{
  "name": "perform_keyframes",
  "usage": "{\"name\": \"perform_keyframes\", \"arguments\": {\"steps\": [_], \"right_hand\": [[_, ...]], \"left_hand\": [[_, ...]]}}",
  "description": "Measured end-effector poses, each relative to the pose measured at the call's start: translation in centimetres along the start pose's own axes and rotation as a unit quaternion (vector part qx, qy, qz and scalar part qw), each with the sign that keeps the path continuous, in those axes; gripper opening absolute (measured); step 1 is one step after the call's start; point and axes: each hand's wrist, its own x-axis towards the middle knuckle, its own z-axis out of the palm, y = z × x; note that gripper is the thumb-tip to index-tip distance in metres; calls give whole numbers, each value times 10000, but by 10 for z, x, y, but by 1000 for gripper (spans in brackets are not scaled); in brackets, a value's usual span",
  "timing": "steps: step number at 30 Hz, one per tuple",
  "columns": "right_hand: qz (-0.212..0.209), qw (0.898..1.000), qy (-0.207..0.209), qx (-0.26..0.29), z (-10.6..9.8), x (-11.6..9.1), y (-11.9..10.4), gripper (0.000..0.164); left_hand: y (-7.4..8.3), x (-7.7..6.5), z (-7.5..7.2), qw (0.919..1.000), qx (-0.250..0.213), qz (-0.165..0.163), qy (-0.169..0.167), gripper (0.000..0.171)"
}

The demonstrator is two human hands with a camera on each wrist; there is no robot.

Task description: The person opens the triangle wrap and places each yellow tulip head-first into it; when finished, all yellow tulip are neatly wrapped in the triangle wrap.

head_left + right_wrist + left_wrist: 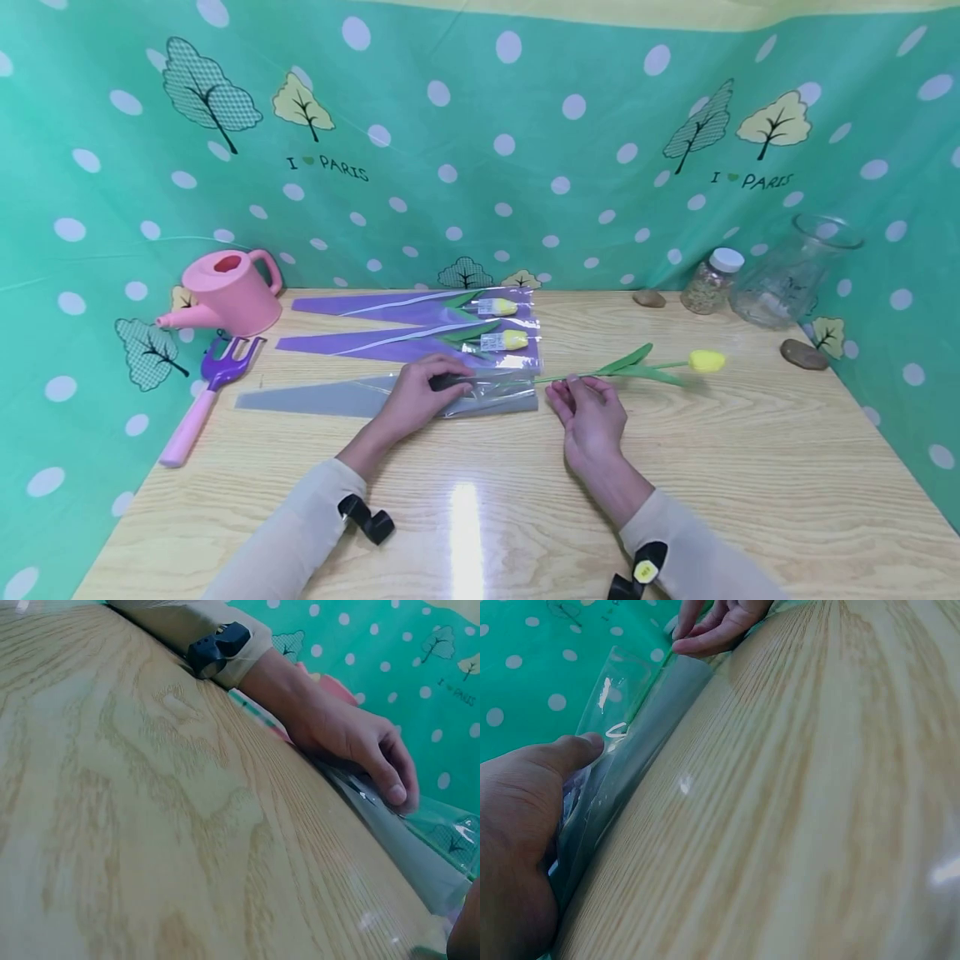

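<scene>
My left hand [422,393] grips a grey wrapping sleeve with a clear front [322,398] near its wide end, thumb on the clear film. In the left wrist view the film [615,690] stands lifted from the grey backing [649,739]. My right hand [592,417] pinches the thin green stem of a yellow artificial tulip [707,361] just right of the sleeve's mouth. The lower stem runs left inside the sleeve; leaves [630,360] and bloom lie outside, to the right. In the right wrist view the left hand [367,750] is over the sleeve, and only a sliver of the right shows.
Behind the hands lie two purple sleeves [318,343], each with a yellow tulip inside. A pink watering can [232,292] and a purple-pink hand fork [198,421] are at left. At right stand a white-capped jar [707,287], a glass vase [776,279] and two stones [804,354].
</scene>
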Motion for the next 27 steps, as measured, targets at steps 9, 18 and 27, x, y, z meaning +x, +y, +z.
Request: {"name": "perform_keyframes", "arguments": {"steps": [9, 18, 27], "right_hand": [[-32, 10000, 59, -58, 1, -2, -1, 13], [-204, 9983, 471, 271, -14, 8, -29, 38], [-322, 9962, 741, 331, -34, 14, -47, 76]], "left_hand": [[2, 1, 1, 10000, 54, -14, -11, 21], [1, 1, 1, 9999, 136, 96, 4, 21], [0, 0, 1, 10000, 70, 36, -17, 20]]}}
